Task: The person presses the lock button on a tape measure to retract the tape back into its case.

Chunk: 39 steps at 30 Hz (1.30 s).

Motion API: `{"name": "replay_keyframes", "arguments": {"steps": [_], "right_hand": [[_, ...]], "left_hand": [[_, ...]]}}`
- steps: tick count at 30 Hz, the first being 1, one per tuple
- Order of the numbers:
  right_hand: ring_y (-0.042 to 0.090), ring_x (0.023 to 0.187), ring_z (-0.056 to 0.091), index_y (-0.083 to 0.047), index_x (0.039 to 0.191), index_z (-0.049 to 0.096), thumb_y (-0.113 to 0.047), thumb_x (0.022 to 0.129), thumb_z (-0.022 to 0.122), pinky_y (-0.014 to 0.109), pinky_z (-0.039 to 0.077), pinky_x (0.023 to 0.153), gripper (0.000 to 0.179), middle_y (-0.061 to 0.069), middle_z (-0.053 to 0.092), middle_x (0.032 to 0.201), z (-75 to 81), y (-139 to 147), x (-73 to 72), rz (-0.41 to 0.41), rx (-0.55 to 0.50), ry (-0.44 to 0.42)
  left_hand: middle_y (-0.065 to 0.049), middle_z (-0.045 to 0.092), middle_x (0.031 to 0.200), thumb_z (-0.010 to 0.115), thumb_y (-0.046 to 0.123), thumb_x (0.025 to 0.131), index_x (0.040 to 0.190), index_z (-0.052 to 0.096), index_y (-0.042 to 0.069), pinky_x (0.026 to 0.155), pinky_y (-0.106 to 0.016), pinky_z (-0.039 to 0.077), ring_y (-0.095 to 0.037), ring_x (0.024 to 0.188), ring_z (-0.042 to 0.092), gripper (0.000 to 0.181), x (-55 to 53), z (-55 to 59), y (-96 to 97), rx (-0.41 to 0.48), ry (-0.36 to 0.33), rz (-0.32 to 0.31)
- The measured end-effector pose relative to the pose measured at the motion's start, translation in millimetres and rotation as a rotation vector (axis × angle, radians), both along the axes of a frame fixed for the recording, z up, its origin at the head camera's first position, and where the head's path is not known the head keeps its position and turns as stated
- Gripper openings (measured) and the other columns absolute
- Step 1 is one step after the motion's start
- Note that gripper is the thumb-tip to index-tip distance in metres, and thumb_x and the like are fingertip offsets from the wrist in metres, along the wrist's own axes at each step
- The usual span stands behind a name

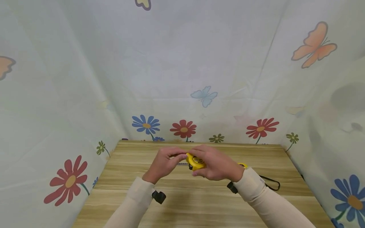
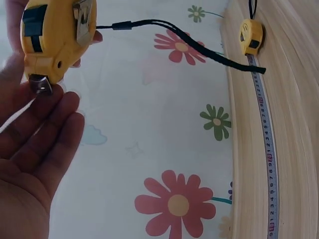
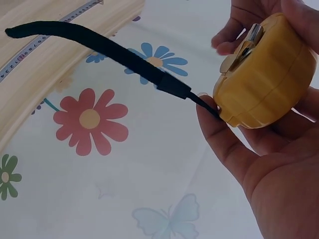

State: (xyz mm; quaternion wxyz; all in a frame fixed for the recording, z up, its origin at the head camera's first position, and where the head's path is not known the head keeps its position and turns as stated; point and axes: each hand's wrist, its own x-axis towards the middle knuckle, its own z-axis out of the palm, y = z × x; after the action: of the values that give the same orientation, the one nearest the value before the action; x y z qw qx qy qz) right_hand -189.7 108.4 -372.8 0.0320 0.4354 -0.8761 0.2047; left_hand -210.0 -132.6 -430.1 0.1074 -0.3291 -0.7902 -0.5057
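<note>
A yellow tape measure (image 1: 196,162) with a black wrist strap (image 3: 119,55) is up off the table between the two hands. My right hand (image 1: 215,163) grips its case, fingers over the top and thumb beneath. The left hand (image 1: 166,163) meets it from the other side, thumb and fingertip pinching at the metal hook (image 2: 41,83) by the tape's mouth. No blade shows drawn out of this case. A second yellow tape measure (image 2: 251,37) lies on the table, partly hidden behind the right wrist in the head view. Its printed blade (image 2: 269,164) runs out along the wood.
The wooden table (image 1: 182,202) has a white curtain (image 1: 182,63) with flowers and butterflies behind it and at both sides. A black strap loop (image 1: 272,183) from the second tape lies at the right. Dark wrist mounts (image 1: 158,196) sit on both sleeves.
</note>
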Motion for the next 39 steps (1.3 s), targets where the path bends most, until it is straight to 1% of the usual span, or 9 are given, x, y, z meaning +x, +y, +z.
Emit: {"name": "replay_keyframes", "arguments": {"steps": [6,10,14,17,22,28,31,36,39], "right_hand": [[0.018,0.121,0.061,-0.011,0.147,0.057,-0.037,0.087,0.086,0.036,0.058,0.100,0.071,0.004,0.062,0.142,-1.1,0,-0.8,-0.015,-0.053,-0.014],[0.019,0.123,0.062,-0.013,0.146,0.057,-0.044,0.081,0.090,0.037,0.059,0.100,0.079,0.004,0.062,0.142,-3.1,1,-0.7,-0.042,-0.111,0.013],[0.024,0.128,0.061,-0.011,0.147,0.056,-0.048,0.075,0.091,0.041,0.058,0.103,0.088,0.008,0.060,0.146,-6.8,1,-0.2,-0.074,-0.190,-0.006],[0.024,0.126,0.062,-0.007,0.149,0.052,-0.043,0.076,0.092,0.040,0.059,0.101,0.091,0.009,0.059,0.147,-11.7,3,0.6,-0.084,-0.263,-0.096],[0.018,0.097,0.064,-0.007,0.149,0.053,-0.034,0.085,0.088,0.027,0.059,0.078,0.078,0.005,0.068,0.131,-26.1,5,0.3,-0.075,-0.309,-0.237],[0.009,0.073,0.054,-0.005,0.146,0.057,-0.035,0.088,0.084,0.020,0.049,0.062,0.071,-0.002,0.069,0.108,-45.7,2,2.2,-0.067,-0.277,-0.257],[0.007,0.078,0.058,-0.006,0.142,0.059,-0.038,0.088,0.085,0.023,0.054,0.068,0.068,-0.001,0.071,0.110,-59.9,-1,6.3,-0.077,-0.244,-0.265],[0.009,0.111,0.069,-0.007,0.141,0.062,-0.047,0.086,0.084,0.032,0.060,0.093,0.072,0.003,0.072,0.130,-97.8,-15,17.9,-0.117,-0.151,-0.268],[0.009,0.115,0.069,-0.008,0.139,0.063,-0.050,0.085,0.084,0.029,0.059,0.094,0.071,0.002,0.072,0.131,-126.2,-25,23.2,-0.118,-0.125,-0.263]], "left_hand": [[-0.004,0.071,0.131,0.085,0.030,0.088,0.135,0.068,0.019,0.093,-0.027,0.061,-0.021,0.110,0.075,0.051,9.3,3.3,9.7,0.044,-0.311,-0.083],[-0.005,0.068,0.136,0.090,0.032,0.083,0.141,0.063,0.020,0.095,-0.028,0.061,-0.023,0.114,0.073,0.065,12.7,4.6,14.3,0.102,-0.437,-0.078],[-0.006,0.070,0.135,0.092,0.030,0.081,0.138,0.067,0.020,0.093,-0.028,0.061,-0.025,0.113,0.074,0.064,15.1,2.9,14.4,0.180,-0.465,-0.034],[-0.009,0.070,0.135,0.092,0.028,0.081,0.137,0.068,0.018,0.093,-0.031,0.062,-0.026,0.113,0.074,0.062,16.9,0.3,12.1,0.232,-0.467,-0.023],[-0.013,0.070,0.132,0.092,0.024,0.080,0.137,0.067,0.014,0.091,-0.031,0.063,-0.026,0.111,0.075,0.063,19.3,-7.4,4.9,0.239,-0.469,0.000],[-0.019,0.069,0.132,0.092,0.023,0.080,0.140,0.063,0.006,0.090,-0.030,0.063,-0.024,0.108,0.076,0.069,20.9,-24.7,-3.1,0.189,-0.498,-0.032],[-0.019,0.068,0.132,0.092,0.026,0.081,0.141,0.062,0.006,0.091,-0.029,0.062,-0.024,0.109,0.075,0.070,22.0,-38.4,-8.2,0.148,-0.532,-0.069],[-0.018,0.065,0.141,0.088,0.031,0.085,0.143,0.061,0.007,0.097,-0.030,0.060,-0.023,0.117,0.072,0.069,31.7,-71.7,-24.3,0.018,-0.580,-0.125],[-0.016,0.065,0.143,0.087,0.034,0.085,0.143,0.062,0.007,0.101,-0.036,0.059,-0.022,0.121,0.070,0.069,36.1,-92.2,-34.2,-0.096,-0.533,-0.144]]}}
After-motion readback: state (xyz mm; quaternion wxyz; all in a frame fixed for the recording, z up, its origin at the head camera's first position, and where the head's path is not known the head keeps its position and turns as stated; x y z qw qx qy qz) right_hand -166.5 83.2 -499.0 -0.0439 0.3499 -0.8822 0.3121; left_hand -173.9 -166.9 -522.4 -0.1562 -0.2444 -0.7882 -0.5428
